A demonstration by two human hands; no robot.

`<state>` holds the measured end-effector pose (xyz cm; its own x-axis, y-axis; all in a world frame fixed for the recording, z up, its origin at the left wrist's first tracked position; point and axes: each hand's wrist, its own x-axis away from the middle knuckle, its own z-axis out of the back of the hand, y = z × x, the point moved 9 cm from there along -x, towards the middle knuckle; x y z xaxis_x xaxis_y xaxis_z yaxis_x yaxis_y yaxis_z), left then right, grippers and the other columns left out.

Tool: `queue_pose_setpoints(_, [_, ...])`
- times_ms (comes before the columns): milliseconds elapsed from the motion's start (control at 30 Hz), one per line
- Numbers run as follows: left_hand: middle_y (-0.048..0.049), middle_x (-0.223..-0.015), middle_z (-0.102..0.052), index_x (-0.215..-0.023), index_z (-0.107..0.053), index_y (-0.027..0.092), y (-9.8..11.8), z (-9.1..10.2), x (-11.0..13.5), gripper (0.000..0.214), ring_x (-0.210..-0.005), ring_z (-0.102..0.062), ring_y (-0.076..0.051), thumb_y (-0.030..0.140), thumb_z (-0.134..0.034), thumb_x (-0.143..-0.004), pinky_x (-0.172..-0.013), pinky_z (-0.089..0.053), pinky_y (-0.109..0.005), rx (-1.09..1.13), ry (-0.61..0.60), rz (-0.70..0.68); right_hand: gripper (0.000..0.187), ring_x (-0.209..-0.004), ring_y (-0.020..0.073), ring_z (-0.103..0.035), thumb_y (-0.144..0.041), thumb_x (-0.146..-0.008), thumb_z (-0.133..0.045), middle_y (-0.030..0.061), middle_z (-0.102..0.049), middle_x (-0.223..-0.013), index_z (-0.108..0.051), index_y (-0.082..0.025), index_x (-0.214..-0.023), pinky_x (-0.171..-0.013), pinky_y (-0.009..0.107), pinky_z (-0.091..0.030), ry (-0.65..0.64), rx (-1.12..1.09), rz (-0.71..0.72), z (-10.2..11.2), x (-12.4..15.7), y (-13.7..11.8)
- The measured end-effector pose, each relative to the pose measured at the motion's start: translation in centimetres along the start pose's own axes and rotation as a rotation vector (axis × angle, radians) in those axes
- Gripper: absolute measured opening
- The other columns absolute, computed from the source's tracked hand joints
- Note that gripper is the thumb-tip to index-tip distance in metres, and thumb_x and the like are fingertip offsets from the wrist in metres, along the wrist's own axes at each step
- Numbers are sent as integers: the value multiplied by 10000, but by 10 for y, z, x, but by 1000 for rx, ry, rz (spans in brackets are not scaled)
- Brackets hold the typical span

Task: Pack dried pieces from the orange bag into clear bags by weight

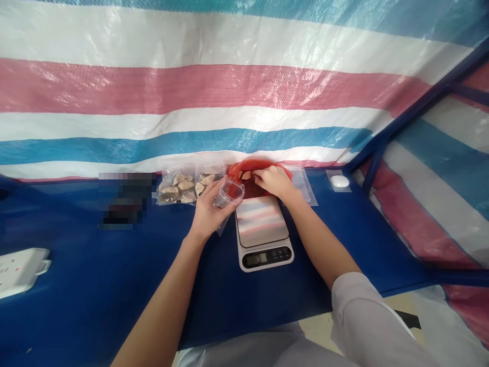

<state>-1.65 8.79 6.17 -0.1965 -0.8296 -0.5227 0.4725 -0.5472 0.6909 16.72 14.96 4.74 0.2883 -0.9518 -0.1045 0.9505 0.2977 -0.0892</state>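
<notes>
My left hand (pixel 207 213) is closed around a clear plastic cup (pixel 230 192), tilted beside the mouth of a red plastic bag (pixel 244 165). Inside that bag lie pale tan chunks (pixel 245 175). My right hand (pixel 273 179) reaches into the bag with its fingers bent together; what they hold, if anything, is hidden. Just in front of the bag stands a white kitchen scale (pixel 263 232) with a shiny plate, nothing on it, and a dark display. Left of my left hand, a clear bag (pixel 177 188) contains several tan chunks, and a second such bag (pixel 206 178) is partly covered by the hand.
Behind the blue table (pixel 133 275) hangs a striped plastic sheet (pixel 191 86). A white oval object (pixel 340 181) sits on a small clear bag at right. Another clear bag (pixel 308 188) lies beside the red one. At left are a power strip (pixel 23 270) and a pixelated dark object (pixel 128 199).
</notes>
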Motion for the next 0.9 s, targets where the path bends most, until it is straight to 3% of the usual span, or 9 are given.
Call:
queue_pose_setpoints(167, [-104,-1286,-693,-1312,-648,177,5,3,0,611,-1253,-613,-309,513,-745,-812,-1101,-480,-482,24,6,-8,294,-930,221,-698,-262,-969,-515,54,-783,-1026,-774,-233,-1104,-868,318,-484,118,-307,67,29,8,2])
queue_pose_setpoints(267, [-112,-1280,-693,-1307,-652,176,8,2,0,601,-1235,-625,-306,504,-747,-813,-1087,-492,-473,46,0,-16,270,-899,189,-696,-273,-959,-532,18,-782,-973,-792,-221,-1011,-845,290,-499,168,-561,192,53,17,-9])
queue_pose_setpoints(367, [-112,-1274,-692,-1327,-641,186,8,-1,1,619,-1202,-645,-299,492,-759,-802,-1063,-509,-463,64,-16,-10,254,-845,176,-685,-254,-939,-546,1,-769,-906,-798,-224,-941,-800,289,-507,170,-669,261,70,26,-26])
queue_pose_setpoints(467, [-109,-1269,-690,-1344,-631,194,9,-3,1,630,-1187,-652,-294,481,-762,-798,-1054,-514,-453,81,-31,-6,210,-797,156,-664,-251,-908,-603,-7,-764,-908,-798,-253,-986,-772,277,-499,183,-651,279,79,32,-43])
queue_pose_setpoints(633, [-103,-1277,-683,-1344,-633,210,10,-5,1,644,-1196,-643,-301,515,-758,-790,-1054,-514,-456,89,-48,5,224,-602,104,-528,-195,-914,-578,-25,-696,-723,-795,-240,-944,-653,248,-423,144,-503,341,74,34,-69])
queue_pose_setpoints(900, [-109,-1288,-678,-1337,-636,192,4,-7,3,639,-1194,-643,-303,475,-763,-778,-1054,-511,-455,101,-55,7,255,-665,137,-538,-156,-905,-552,-7,-642,-717,-740,-263,-771,-666,288,-393,88,-309,387,64,37,-90])
